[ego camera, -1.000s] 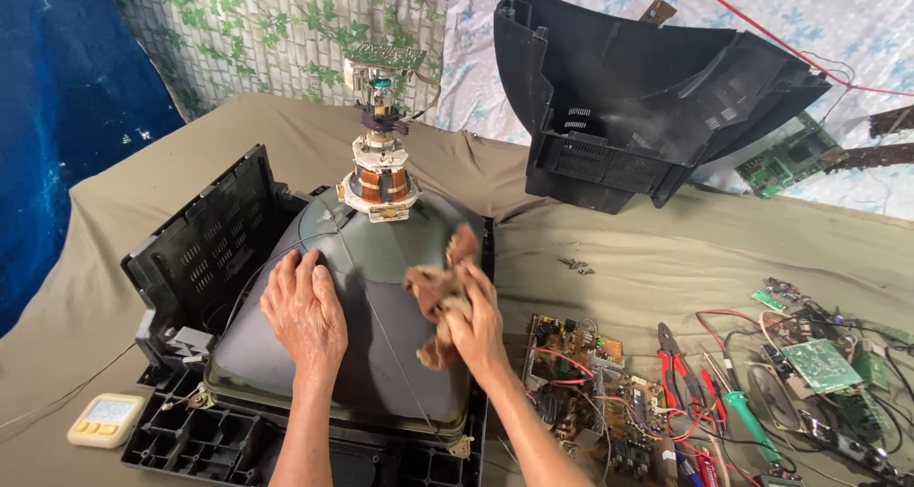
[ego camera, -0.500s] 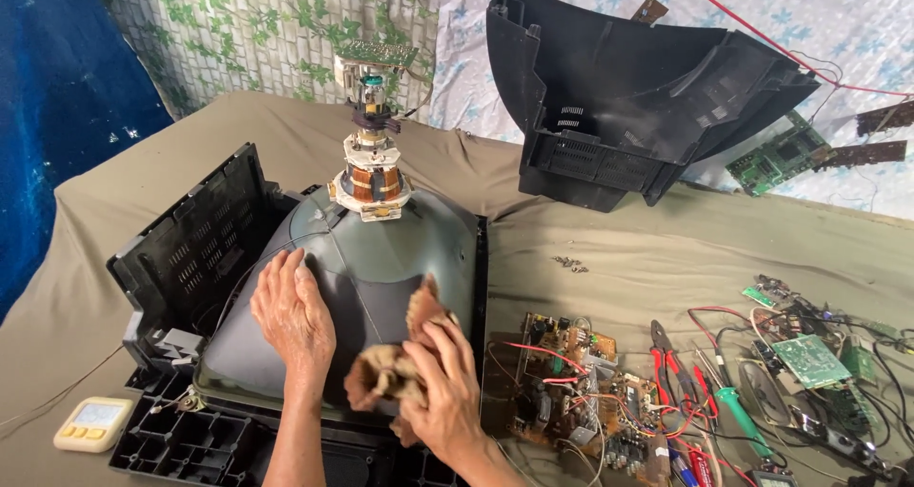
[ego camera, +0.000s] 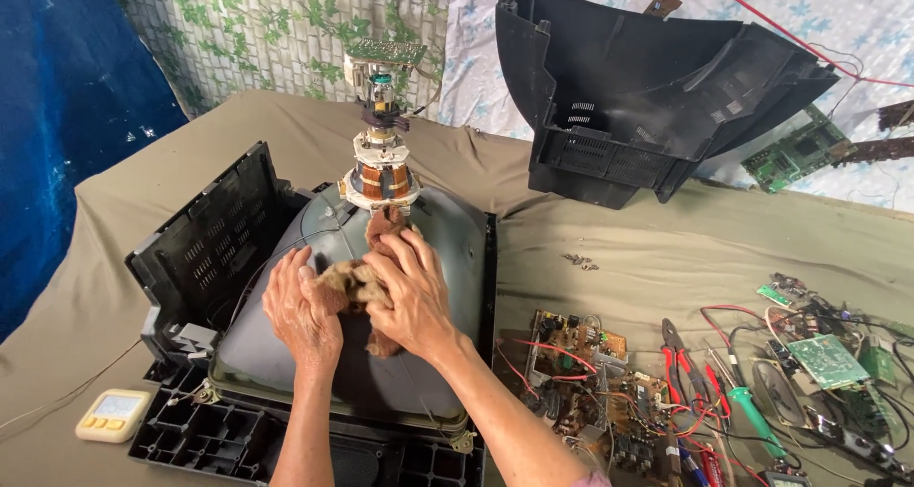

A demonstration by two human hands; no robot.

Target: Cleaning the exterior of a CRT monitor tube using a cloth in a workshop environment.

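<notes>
1. Step in hand: wiping down the grey picture tube (ego camera: pixel 286 344) of an opened CRT set with a brown rag (ego camera: pixel 354 279). The tube sits face-down in the black front frame (ego camera: pixel 205 430), neck pointing up.
2. Right hand (ego camera: pixel 407 295): fingers curled over the rag, pressing it onto the glass funnel just below the copper deflection yoke (ego camera: pixel 381 180). Loose, mostly flat grasp, not a tight fist.
3. Left hand (ego camera: pixel 303 308): palm down on the funnel, fingertips touching the rag's edge at its 3 o'clock. Whether it actually grips the cloth, cannot tell.
4. Rag location: upper funnel, directly at 6 o'clock of the yoke, between both hands.
5. Next move, my read: keep the strokes clear of the yoke and the neck board (ego camera: pixel 386 54); the neck looks fragile, so use light pressure there.
6. Versus 0.5 s ago: the rag and right hand have moved from the lower funnel up toward the yoke; the left hand has closed in from the tube's 9 o'clock side to meet the rag.
7. Surroundings: rear shell (ego camera: pixel 647 97) at 1 o'clock of the tube, chassis board (ego camera: pixel 590 382) at 3 o'clock, multimeter (ego camera: pixel 112 415) at 8 o'clock.
</notes>
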